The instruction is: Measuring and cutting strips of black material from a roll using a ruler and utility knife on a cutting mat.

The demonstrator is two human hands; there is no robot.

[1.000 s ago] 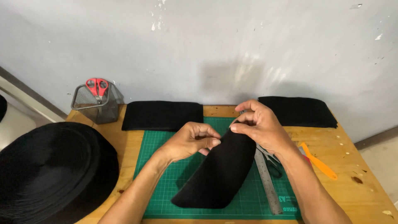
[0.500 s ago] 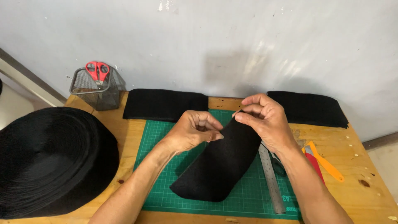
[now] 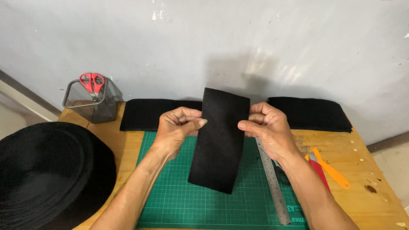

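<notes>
A rectangular piece of black felt (image 3: 221, 140) hangs upright above the green cutting mat (image 3: 179, 200). My left hand (image 3: 179, 125) pinches its left edge between thumb and fingers. My right hand (image 3: 266, 127) grips its right edge at the same height. The lower end of the felt hangs free just over the mat. A metal ruler (image 3: 272, 183) lies along the mat's right side, under my right forearm.
Two stacks of black felt (image 3: 149, 114) (image 3: 313, 113) lie at the back of the wooden table (image 3: 366, 191). A mesh pot (image 3: 87, 102) with red scissors (image 3: 92, 83) stands back left. A big black roll (image 3: 47, 170) sits left. An orange cutter (image 3: 330, 168) lies right.
The felt piece lay curled on the mat with both hands at its top end; now it is lifted, flattened and held upright between both hands.
</notes>
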